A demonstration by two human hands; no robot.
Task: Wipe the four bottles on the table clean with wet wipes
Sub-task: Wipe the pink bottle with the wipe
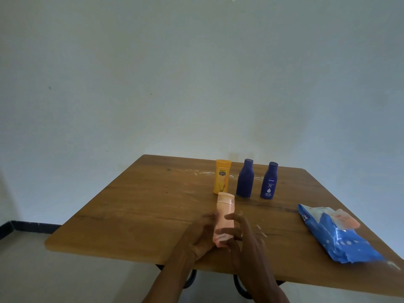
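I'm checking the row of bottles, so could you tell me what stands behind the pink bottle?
Behind the pink bottle, the yellow bottle stands upright, its lowest front edge covered by the pink cap. Two blue bottles stand to its right.

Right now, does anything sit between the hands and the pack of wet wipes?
Nothing visible does. Both hands, left and right, are on the pink bottle; only bare table lies between them and the blue wipes pack to the right.
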